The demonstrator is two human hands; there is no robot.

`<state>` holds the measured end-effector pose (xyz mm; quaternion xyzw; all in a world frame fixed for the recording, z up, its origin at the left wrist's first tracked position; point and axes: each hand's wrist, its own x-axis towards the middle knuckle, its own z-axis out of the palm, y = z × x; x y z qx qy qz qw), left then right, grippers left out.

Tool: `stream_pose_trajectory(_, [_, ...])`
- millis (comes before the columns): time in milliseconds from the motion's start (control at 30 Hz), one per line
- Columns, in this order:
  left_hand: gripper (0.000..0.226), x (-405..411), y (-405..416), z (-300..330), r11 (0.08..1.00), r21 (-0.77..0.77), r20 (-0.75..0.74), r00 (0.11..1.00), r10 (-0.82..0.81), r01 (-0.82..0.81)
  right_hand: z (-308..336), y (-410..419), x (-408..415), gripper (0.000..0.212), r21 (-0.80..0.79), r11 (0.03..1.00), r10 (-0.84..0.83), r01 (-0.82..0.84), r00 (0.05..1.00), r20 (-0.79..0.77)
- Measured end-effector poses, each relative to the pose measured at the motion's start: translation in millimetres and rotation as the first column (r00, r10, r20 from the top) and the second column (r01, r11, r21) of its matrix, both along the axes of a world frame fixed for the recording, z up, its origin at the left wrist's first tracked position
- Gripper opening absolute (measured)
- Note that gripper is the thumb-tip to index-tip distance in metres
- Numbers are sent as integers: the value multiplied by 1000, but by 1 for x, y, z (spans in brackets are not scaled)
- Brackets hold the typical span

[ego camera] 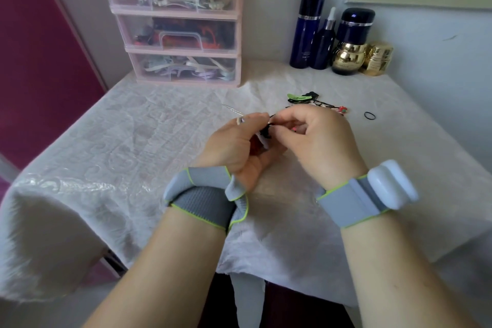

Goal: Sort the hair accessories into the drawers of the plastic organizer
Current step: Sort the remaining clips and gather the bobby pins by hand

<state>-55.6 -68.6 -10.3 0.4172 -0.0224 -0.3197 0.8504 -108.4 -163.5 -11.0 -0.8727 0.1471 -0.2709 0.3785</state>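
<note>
**Both hands pinch a small dark clip above the bench**

A small black clip [267, 132], with bits of red and white beside it, sits between the two hands above the middle of the bench; most of it is hidden, so its shape cannot be told. The left hand [234, 146] curls its fingers [257, 116] round it from the left and also holds a thin silver pin [234, 112] that sticks out up and to the left. The right hand [316, 141] pinches the clip from the right with bent fingers [288, 114]. Both wrists wear grey bands edged in lime; the right one carries a white pod [393, 184].

Just behind the hands lies a little pile [316, 104] of accessories: a green clip [299, 98], dark pins and a red-tipped piece. A black hair tie [370, 115] lies apart to the right of it.

The bench [133, 141] is covered with a wrinkled white cloth with a faint swirl pattern, under clear plastic that shines at the left corner. At its back left stands the organizer [181, 34], pink-framed with clear drawers, all holding accessories; the lower three are shut. At the back right, against the pale wall, stand dark blue bottles [308, 26] and gold jars [378, 58]. A magenta panel [34, 48] fills the left edge.
</note>
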Motion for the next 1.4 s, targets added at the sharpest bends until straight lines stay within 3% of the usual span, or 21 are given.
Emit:
stream_pose_trajectory(100, [12,2,1,-1,999,-26,-14,999,46,-46,2,-4,-1,13,-7,999,46,-46,999,-14])
stream_pose_trajectory(233, [13,14,8,3,985,-72,-109,983,147,-155,7,-19,0,16,-127,989,-84,80,996,-23])
stream_pose_trajectory(367, [11,25,15,8,969,-45,-137,962,236,-244,12,-24,8,17,-310,949,-118,61,979,-168])
stream_pose_trajectory(600, [14,25,18,4,971,-28,-154,961,232,-238,9,-12,29,23,-498,861,-142,-102,892,-428])
stream_pose_trajectory(900, [13,24,19,2,975,-27,-144,966,214,-220,7,-15,24,2,-414,909,-120,-57,913,-390])
stream_pose_trajectory(1200, [13,27,22,4,958,-37,-177,946,273,-284,9,-20,26,15,-400,910,-77,-108,905,-418])
stream_pose_trajectory(1300, [12,28,23,5,962,-10,-178,947,267,-273,7,-21,25,22,-339,937,-53,-82,927,-372])
stream_pose_trajectory(1400, [8,31,23,7,970,35,-160,957,241,-239,4,-24,22,15,-246,969,-43,-25,963,-267])
